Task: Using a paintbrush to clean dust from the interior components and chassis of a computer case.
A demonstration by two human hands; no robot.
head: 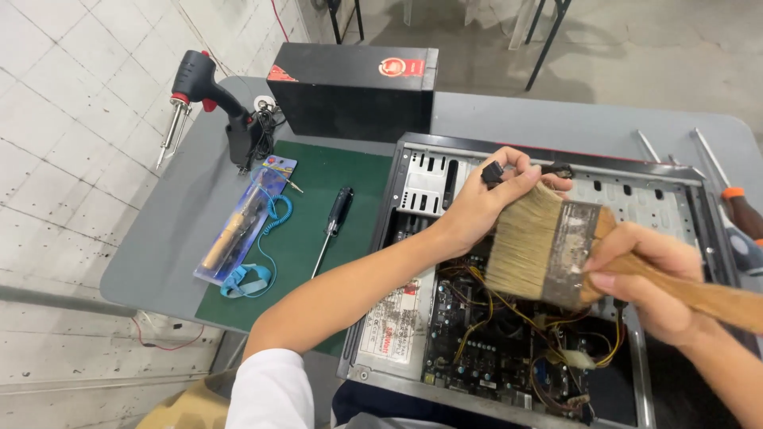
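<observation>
The open computer case (548,278) lies flat on the grey tabletop (159,238), its lower edge and right side cut off by the frame and by the arms. The right hand (648,278) is closed around the wooden handle of a wide paintbrush (540,246), held over the middle of the case; the handle's far end runs out of view at the right edge. The bristles hide the part of the case interior behind them. The left hand (485,202) is above the case's upper drive bay, fingers curled around a small black connector (493,171) on a cable; how it attaches is hard to make out. Inside the case, a tangle of yellow and black wires (493,310) covers much of the board, and details there are too small to tell.

Left of the case a green mat (318,206) carries a black-handled screwdriver (334,226) and a packaged tool with a blue coiled wrist strap (246,230). Beyond the mat stands a black soldering gun (211,99), and a black box (354,87) sits behind the case. Right of the case, an orange-banded tool (735,199) is only partly visible.
</observation>
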